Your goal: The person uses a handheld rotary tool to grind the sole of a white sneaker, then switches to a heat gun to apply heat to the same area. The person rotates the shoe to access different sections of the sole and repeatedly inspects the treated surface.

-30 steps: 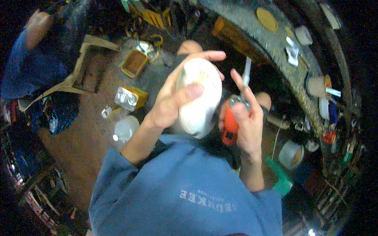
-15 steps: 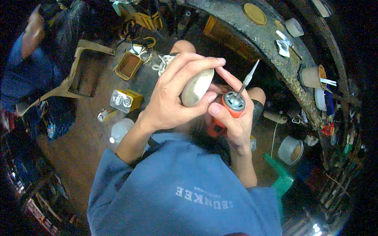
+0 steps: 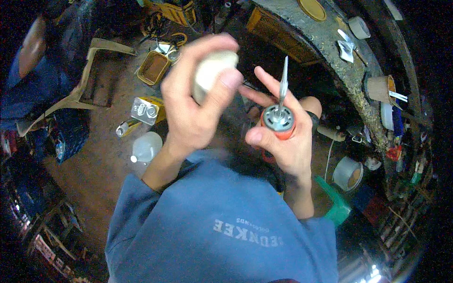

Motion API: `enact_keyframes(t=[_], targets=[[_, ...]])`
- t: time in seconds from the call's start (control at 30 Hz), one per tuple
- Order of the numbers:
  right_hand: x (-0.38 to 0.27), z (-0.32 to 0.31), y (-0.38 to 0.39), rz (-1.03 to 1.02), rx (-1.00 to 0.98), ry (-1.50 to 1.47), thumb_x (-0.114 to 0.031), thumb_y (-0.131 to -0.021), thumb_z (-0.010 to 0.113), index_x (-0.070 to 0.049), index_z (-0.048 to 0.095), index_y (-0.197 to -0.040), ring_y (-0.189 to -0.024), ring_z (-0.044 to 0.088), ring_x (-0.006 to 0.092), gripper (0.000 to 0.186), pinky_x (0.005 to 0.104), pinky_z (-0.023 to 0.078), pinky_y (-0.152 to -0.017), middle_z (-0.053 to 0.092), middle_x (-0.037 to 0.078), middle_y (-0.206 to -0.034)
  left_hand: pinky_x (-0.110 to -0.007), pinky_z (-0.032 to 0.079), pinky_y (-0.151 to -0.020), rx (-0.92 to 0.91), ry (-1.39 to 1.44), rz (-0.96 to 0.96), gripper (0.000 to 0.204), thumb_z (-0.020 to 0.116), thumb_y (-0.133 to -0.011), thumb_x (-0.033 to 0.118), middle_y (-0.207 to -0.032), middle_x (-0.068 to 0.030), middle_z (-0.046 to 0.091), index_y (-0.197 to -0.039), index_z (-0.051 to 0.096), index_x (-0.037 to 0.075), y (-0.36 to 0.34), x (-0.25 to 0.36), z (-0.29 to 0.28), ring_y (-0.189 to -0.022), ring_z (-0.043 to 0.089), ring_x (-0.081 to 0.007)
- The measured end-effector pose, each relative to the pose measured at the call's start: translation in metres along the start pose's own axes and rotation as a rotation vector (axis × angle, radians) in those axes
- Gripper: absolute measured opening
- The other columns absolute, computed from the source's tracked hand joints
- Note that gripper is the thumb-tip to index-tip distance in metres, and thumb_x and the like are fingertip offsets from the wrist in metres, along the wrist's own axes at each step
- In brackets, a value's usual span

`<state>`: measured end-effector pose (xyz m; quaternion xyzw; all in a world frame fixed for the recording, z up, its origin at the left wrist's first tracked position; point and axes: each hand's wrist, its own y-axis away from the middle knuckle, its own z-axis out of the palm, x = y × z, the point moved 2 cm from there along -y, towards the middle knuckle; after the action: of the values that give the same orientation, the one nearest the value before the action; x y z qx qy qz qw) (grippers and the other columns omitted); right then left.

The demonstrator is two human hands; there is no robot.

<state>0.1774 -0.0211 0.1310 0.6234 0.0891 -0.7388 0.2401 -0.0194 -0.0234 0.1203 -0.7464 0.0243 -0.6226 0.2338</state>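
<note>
My left hand [image 3: 188, 108] is raised and blurred, its fingers wrapped round a pale, smooth, rounded piece [image 3: 213, 75] whose material I cannot make out. To its right, my right hand [image 3: 288, 137] grips a small orange motor tool [image 3: 278, 123] low in the palm and by the thumb. The tool's round vented metal face is turned up, and a pointed tapered spindle [image 3: 283, 87] rises from it. Two fingers of the right hand stretch out past the tool. The pale piece and the spindle are apart.
A long worn bench [image 3: 325, 52] curves along the right, bearing a yellow lid [image 3: 312, 9], a tub [image 3: 377, 88] and a roll of tape [image 3: 359, 28]. On the floor at left stand a plastic jug [image 3: 147, 145], a yellow can [image 3: 146, 111] and a chair [image 3: 75, 104]. Another person's arm [image 3: 30, 52] shows far left.
My left hand has moved up and left with the pale piece, away from the right hand. The tool has shifted slightly left, its spindle more upright, and the right fingers have spread.
</note>
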Motion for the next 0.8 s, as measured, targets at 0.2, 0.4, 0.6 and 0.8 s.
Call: enact_keyframes(t=[0.2, 0.4, 0.6, 0.8], targets=[[0.012, -0.006, -0.009, 0.16, 0.164, -0.002, -0.01, -0.085, 0.085, -0.002, 0.042, -0.157, -0.076, 0.068, 0.0149, 0.084, 0.0296, 0.057, -0.068, 0.07, 0.013, -0.106, -0.042, 0.06, -0.099, 0.303, 0.109, -0.242, 0.046, 0.045, -0.116, 0.033, -0.135, -0.0267, 0.069, -0.147, 0.054, 0.001, -0.032, -0.027, -0.061, -0.117, 0.072, -0.0306], [0.014, -0.018, -0.001, 0.031, 0.051, -0.077, 0.003, -0.075, 0.089, -0.012, 0.014, -0.169, -0.092, 0.068, 0.0194, 0.121, 0.0353, 0.06, -0.083, 0.062, 0.013, -0.123, -0.041, 0.06, -0.097, 0.409, 0.338, -0.297, 0.044, 0.049, -0.115, 0.035, -0.13, -0.024, 0.07, -0.144, 0.055, 0.002, -0.043, -0.051, -0.096, -0.11, 0.072, -0.0285], [0.035, -0.019, -0.007, 0.203, 0.079, -0.078, 0.003, -0.074, 0.09, -0.011, 0.016, -0.169, -0.098, 0.068, 0.0207, 0.121, 0.0375, 0.061, -0.087, 0.062, 0.012, -0.123, -0.043, 0.06, -0.098, 0.442, 0.358, -0.265, 0.054, 0.046, -0.114, 0.045, -0.13, -0.0242, 0.069, -0.144, 0.054, 0.002, -0.043, -0.053, -0.106, -0.111, 0.072, -0.0305], [0.008, -0.025, -0.04, 0.036, 0.166, 0.16, 0.002, -0.076, 0.087, -0.008, 0.023, -0.167, -0.107, 0.069, 0.0241, 0.113, 0.0402, 0.061, -0.093, 0.06, 0.015, -0.13, -0.045, 0.058, -0.105, 0.304, 0.65, -0.396, 0.049, 0.046, -0.115, 0.039, -0.14, -0.0253, 0.067, -0.149, 0.05, 0.004, -0.057, -0.045, -0.115, -0.123, 0.069, -0.0322]])
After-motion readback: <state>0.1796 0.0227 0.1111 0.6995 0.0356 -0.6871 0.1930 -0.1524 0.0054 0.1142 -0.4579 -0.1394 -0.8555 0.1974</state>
